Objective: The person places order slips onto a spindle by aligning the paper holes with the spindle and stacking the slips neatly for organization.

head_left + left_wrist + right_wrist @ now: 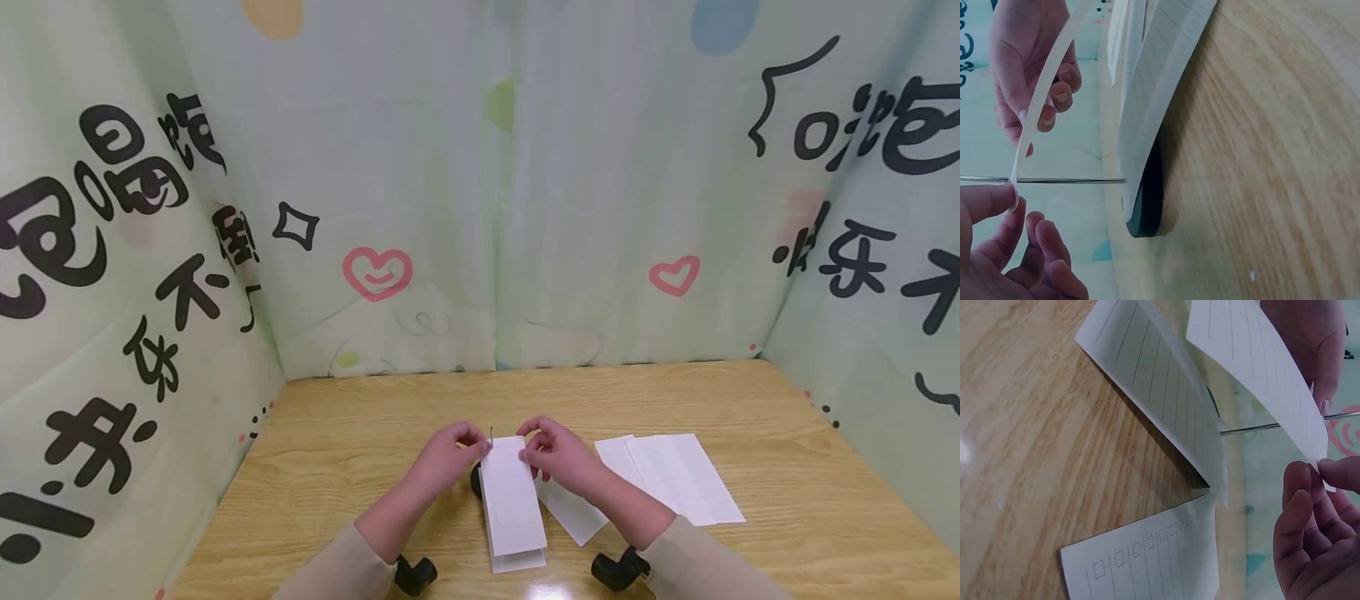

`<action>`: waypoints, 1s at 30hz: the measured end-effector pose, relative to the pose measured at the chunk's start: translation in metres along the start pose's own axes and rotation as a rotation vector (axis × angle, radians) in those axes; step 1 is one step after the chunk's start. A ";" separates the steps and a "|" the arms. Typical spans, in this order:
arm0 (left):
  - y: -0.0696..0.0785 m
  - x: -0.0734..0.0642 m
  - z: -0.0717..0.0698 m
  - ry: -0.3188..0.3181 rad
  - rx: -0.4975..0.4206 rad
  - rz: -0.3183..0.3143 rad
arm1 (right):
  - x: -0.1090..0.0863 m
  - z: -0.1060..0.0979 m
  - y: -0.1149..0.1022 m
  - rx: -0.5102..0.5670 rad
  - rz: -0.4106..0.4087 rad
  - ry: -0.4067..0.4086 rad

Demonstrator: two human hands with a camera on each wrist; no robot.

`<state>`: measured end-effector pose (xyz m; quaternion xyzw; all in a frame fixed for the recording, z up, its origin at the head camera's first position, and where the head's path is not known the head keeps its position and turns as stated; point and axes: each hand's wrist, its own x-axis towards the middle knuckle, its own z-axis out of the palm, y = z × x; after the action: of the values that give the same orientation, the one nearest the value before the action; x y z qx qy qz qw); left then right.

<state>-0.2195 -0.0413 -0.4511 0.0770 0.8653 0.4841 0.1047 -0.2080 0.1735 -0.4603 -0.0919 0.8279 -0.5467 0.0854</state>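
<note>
A thin upright metal spike (pixel 1072 180) on a dark base (pixel 1150 212) stands on the table, a paper spike by its look. My left hand (pixel 450 454) pinches the top left of a white lined sheet (pixel 513 500) beside the spike. At its top right corner, my right hand (pixel 558 456) pinches the same sheet between thumb and fingertips. The spike shows on both sides of this sheet, its tip above it in the head view. Lower down, another lined sheet (pixel 1160 81) lies at the spike's foot, over the base.
Several loose white sheets (pixel 675 475) lie on the wooden table (pixel 337 433) to the right, partly overlapping. One with small printed boxes (pixel 1147 550) is close by the spike. Printed curtains (pixel 450 167) stand at the back and sides. Black wrist mounts (pixel 415 575) sit at both cuffs.
</note>
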 end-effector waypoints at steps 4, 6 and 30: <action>-0.002 -0.001 0.002 -0.007 0.017 -0.009 | -0.001 0.002 0.002 -0.036 0.009 -0.009; -0.002 -0.002 0.002 -0.010 0.033 -0.010 | -0.002 0.003 0.003 -0.050 0.008 -0.015; -0.015 0.005 0.011 -0.092 0.189 -0.017 | -0.002 0.011 0.009 -0.244 0.048 -0.075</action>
<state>-0.2223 -0.0388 -0.4705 0.1016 0.9019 0.3955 0.1407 -0.2040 0.1682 -0.4730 -0.1022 0.8865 -0.4358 0.1174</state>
